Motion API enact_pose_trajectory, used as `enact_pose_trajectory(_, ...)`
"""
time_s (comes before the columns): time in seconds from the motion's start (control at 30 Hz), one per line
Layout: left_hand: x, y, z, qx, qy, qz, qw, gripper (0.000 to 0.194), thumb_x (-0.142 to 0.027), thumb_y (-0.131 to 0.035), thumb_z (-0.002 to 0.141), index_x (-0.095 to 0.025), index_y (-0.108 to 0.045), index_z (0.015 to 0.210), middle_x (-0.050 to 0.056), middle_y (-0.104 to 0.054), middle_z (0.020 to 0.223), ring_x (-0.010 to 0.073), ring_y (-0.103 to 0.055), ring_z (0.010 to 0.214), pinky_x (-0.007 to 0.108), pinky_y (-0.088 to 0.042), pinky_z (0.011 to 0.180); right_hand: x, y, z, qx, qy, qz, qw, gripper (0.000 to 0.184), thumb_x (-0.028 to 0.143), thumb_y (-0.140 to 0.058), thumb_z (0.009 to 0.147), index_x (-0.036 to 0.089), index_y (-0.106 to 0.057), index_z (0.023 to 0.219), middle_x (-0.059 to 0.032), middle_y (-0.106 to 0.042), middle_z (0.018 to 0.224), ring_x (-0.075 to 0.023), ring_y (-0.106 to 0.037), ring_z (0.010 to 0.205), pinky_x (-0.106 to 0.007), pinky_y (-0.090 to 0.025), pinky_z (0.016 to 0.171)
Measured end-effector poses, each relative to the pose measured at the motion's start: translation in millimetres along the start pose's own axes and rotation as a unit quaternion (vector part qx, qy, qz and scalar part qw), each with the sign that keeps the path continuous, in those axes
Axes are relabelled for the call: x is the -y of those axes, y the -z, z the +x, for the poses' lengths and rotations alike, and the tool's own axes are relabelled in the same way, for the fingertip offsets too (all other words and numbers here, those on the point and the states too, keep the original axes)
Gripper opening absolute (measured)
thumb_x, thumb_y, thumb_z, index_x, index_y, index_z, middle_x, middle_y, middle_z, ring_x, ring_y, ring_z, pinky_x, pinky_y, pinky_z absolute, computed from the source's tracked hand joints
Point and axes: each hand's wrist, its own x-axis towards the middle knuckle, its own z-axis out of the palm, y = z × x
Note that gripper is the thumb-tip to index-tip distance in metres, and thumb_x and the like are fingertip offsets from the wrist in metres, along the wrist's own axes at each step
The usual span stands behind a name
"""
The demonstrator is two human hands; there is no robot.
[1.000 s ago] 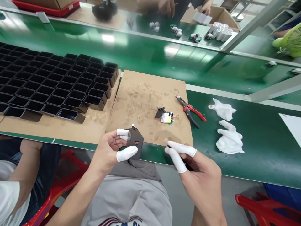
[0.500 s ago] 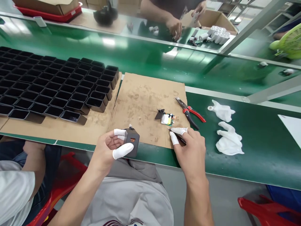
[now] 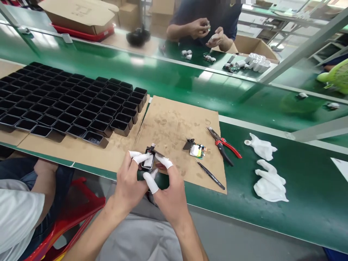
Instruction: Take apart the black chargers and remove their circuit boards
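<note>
Black charger casing (image 3: 148,162) sits over the near edge of our cardboard mat (image 3: 176,116), our left hand (image 3: 129,184) clasping it, our right hand (image 3: 170,192) at its cover (image 3: 158,152), grip unclear; pressing too hard could snap it

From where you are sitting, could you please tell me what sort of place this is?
Probably an electronics assembly workshop: rows of black casings, a small circuit board beside pliers, and a co-worker handling small parts across the green bench.
</note>
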Motion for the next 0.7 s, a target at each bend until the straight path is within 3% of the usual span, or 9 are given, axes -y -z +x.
enact_pose_trajectory(0.07, 4, 3.4, 1, 0.015, 0.029, -0.058, 0.998, 0.04, -0.01, -0.075, 0.084, -0.025, -0.067, 0.121, 0.004, -0.066, 0.106, 0.0192, -0.069, 0.083, 0.032, -0.063, 0.076, -5, 1, 1, -0.004, -0.015, 0.0, 1.0, 0.038, 0.028, -0.078, 0.101, 0.027, -0.077, 0.139, -0.0097, -0.086, 0.121, -0.0284, -0.084, 0.109, -0.044, -0.072, 0.098)
enact_pose_trajectory(0.17, 11, 10.7, 8, 0.071, 0.137, -0.175, 0.972, 0.056, -0.017, -0.082, 0.077, -0.024, -0.061, 0.128, -0.002, -0.065, 0.099, 0.0141, -0.068, 0.07, 0.029, -0.062, 0.07, -12, 5, 1, -0.009, -0.036, 0.006, 0.999, 0.042, 0.031, -0.081, 0.099, 0.024, -0.075, 0.14, -0.0097, -0.087, 0.117, -0.0278, -0.085, 0.106, -0.044, -0.073, 0.098)
enact_pose_trajectory(0.27, 17, 18.5, 20, 0.166, 0.217, -0.245, 0.93, 0.07, -0.027, -0.089, 0.079, -0.023, -0.06, 0.143, -0.005, -0.066, 0.089, 0.013, -0.066, 0.063, 0.027, -0.061, 0.065, -17, 10, 8, -0.02, -0.019, 0.035, 0.999, 0.056, 0.033, -0.083, 0.098, 0.024, -0.068, 0.151, -0.0111, -0.086, 0.122, -0.0275, -0.085, 0.11, -0.046, -0.072, 0.102)
enact_pose_trajectory(0.37, 19, 23.1, 30, 0.217, 0.23, -0.259, 0.912, 0.065, -0.035, -0.092, 0.084, -0.022, -0.067, 0.142, -0.005, -0.067, 0.082, 0.015, -0.067, 0.066, 0.028, -0.061, 0.066, -16, 14, 20, -0.035, -0.005, 0.08, 0.996, 0.056, 0.033, -0.081, 0.101, 0.025, -0.066, 0.154, -0.0125, -0.085, 0.128, -0.0283, -0.085, 0.118, -0.046, -0.072, 0.106)
enact_pose_trajectory(0.43, 18, 23.1, 32, 0.216, 0.229, -0.266, 0.911, 0.058, -0.035, -0.092, 0.085, -0.022, -0.07, 0.137, -0.004, -0.069, 0.081, 0.016, -0.068, 0.066, 0.028, -0.06, 0.064, -11, 16, 29, -0.029, -0.015, 0.098, 0.995, 0.046, 0.035, -0.08, 0.103, 0.027, -0.072, 0.148, -0.0115, -0.087, 0.125, -0.0284, -0.086, 0.117, -0.046, -0.073, 0.105)
enact_pose_trajectory(0.6, 13, 16.2, 26, 0.169, 0.205, -0.237, 0.935, 0.049, -0.024, -0.092, 0.079, -0.022, -0.072, 0.124, -0.003, -0.07, 0.085, 0.0173, -0.069, 0.07, 0.027, -0.058, 0.061, 5, 19, 37, -0.003, 0.019, 0.063, 0.998, 0.007, 0.03, -0.082, 0.103, 0.027, -0.087, 0.105, -0.0089, -0.09, 0.119, -0.028, -0.087, 0.112, -0.043, -0.073, 0.099)
enact_pose_trajectory(0.7, 10, 10.4, 21, 0.129, 0.184, -0.192, 0.956, 0.047, -0.016, -0.089, 0.075, -0.023, -0.072, 0.119, -0.002, -0.071, 0.087, 0.0181, -0.069, 0.072, 0.028, -0.056, 0.062, 11, 19, 30, -0.013, 0.069, -0.009, 0.997, 0.011, 0.021, -0.084, 0.1, 0.029, -0.088, 0.106, -0.0086, -0.09, 0.122, -0.0285, -0.088, 0.113, -0.042, -0.074, 0.096)
